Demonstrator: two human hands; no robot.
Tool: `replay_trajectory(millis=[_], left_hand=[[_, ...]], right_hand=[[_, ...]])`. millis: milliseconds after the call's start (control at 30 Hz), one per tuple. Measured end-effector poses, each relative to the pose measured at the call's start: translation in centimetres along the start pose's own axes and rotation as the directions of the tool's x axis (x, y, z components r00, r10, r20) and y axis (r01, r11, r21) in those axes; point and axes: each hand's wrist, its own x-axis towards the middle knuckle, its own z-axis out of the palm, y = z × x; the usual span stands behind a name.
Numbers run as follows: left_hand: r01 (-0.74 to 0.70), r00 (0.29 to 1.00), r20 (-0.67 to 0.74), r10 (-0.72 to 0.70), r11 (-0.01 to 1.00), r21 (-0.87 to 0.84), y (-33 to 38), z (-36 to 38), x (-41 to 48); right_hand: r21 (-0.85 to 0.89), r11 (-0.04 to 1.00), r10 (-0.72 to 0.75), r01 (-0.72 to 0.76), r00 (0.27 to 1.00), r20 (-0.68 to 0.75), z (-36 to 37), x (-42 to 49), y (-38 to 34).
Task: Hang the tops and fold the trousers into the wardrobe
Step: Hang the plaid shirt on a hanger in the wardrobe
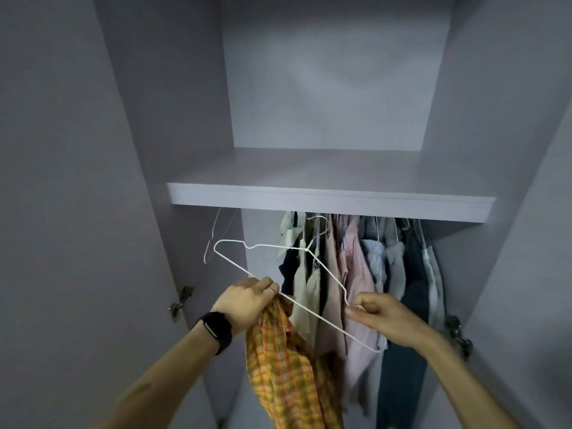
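Slantwise, hook-up hanger between pinching right hand and left hand, fist around bar and shirt.

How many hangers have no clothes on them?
2. One white hanger is held between the left hand and the right hand. The other hanger hangs at the far left under the shelf. More may be hidden among the hanging clothes.

Dim, cool grey light fills the wardrobe; the back panel high above the fingers is palest, while the hanging clothes just beyond them sit in shadow beneath the shelf. The side walls bow outward toward the edges. Detail is soft and slightly grainy.
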Motion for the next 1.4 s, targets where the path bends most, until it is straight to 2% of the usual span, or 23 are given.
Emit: replay_trajectory(millis=[67,133,200,267,367,400,467,533,567,600,667,700,733,767,833,933,1000,1067,1167,1233,1333,1400], left_hand=[[-0.109,0.991,-0.070,0.114,0.992,0.068,0.5,-0.4,0.2],[-0.139,0.985,-0.088,0.146,0.987,0.079,1.0,-0.4,0.3],[-0.160,0.980,-0.101,0.169,0.983,0.088,1.2,-0.2,-0.1],[-0.177,0.973,-0.126,0.192,0.977,0.121,1.2,0.1,-0.7],[-0.258,0.941,-0.187,0.282,0.956,0.140,1.2,0.7,-1.1],[-0.295,0.925,-0.208,0.319,0.945,0.140,1.3,0.9,-1.1],[-0.360,0.899,-0.213,0.384,0.922,0.144,1.8,1.3,-0.8],[-0.374,0.908,-0.155,0.389,0.920,0.115,2.5,1.5,-0.3],[-0.349,0.929,-0.103,0.355,0.934,0.077,2.7,1.6,-0.1],[-0.284,0.958,-0.034,0.285,0.958,0.027,2.8,1.7,-0.1],[-0.091,0.994,0.055,0.093,0.995,-0.036,2.5,2.0,-0.6],[0.000,0.999,0.040,0.003,0.997,-0.075,2.3,2.0,-1.0],[0.085,0.996,0.021,-0.083,0.990,-0.115,2.0,2.1,-1.2],[0.150,0.989,0.006,-0.151,0.978,-0.147,1.8,2.1,-1.4],[0.222,0.974,-0.009,-0.228,0.957,-0.189,1.5,1.7,-1.4],[0.293,0.955,0.029,-0.295,0.928,-0.230,1.3,0.7,-1.0],[0.366,0.929,0.092,-0.357,0.863,-0.347,0.7,0.1,-0.8],[0.394,0.919,0.172,-0.354,0.832,-0.390,-0.6,-0.3,-1.2],[0.385,0.908,0.250,-0.336,0.904,-0.186,-3.7,0.0,-3.7],[0.427,0.889,0.202,-0.411,0.903,-0.040,-6.1,0.4,-6.1],[0.584,0.811,0.111,-0.574,0.804,-0.115,-7.9,0.8,-8.9],[0.600,0.797,0.187,-0.575,0.788,-0.137,-7.9,0.9,-9.2]], right_hand=[[0.026,0.999,0.039,-0.040,0.999,0.036,0.0,0.3,-0.6],[0.226,0.969,0.101,-0.103,0.995,0.019,-0.3,1.1,-1.4],[0.420,0.894,0.147,-0.155,0.988,0.052,-0.7,2.0,-1.9],[0.419,0.885,0.169,-0.201,0.979,0.113,-1.2,2.8,-2.4],[0.265,0.929,0.206,-0.259,0.956,0.210,-1.4,4.1,-3.3],[0.261,0.925,0.210,-0.274,0.945,0.250,-1.1,4.6,-3.6],[0.344,0.885,0.212,-0.313,0.930,0.299,-0.1,5.8,-4.4],[0.491,0.797,0.245,-0.350,0.932,0.267,1.6,7.1,-5.1],[0.544,0.763,0.275,-0.349,0.937,0.216,2.4,7.5,-5.4],[0.543,0.777,0.296,-0.320,0.946,0.134,3.2,7.7,-5.6],[0.335,0.915,0.277,-0.225,0.954,-0.117,4.2,7.2,-5.2],[0.180,0.967,0.222,-0.179,0.941,-0.256,4.8,6.4,-4.6],[0.050,0.991,0.136,-0.126,0.921,-0.366,5.6,5.5,-3.9],[-0.020,0.997,0.054,-0.069,0.908,-0.416,6.6,4.3,-3.4],[-0.093,0.995,-0.059,0.026,0.925,-0.376,9.0,2.7,-2.8],[-0.201,0.978,-0.103,0.049,0.958,-0.269,12.4,2.5,-2.2],[-0.206,0.978,-0.100,0.040,0.952,-0.291,13.7,3.0,-2.0],[-0.145,0.989,-0.086,0.038,0.935,-0.343,13.5,3.3,-1.6],[-0.131,0.991,-0.039,-0.017,0.912,-0.409,11.0,3.6,-0.5],[-0.119,0.988,0.033,-0.095,0.896,-0.443,8.0,3.7,0.8],[-0.191,0.958,0.105,-0.212,0.884,-0.456,5.0,3.9,2.5],[-0.181,0.957,0.113,-0.226,0.867,-0.485,4.5,4.0,2.6]])
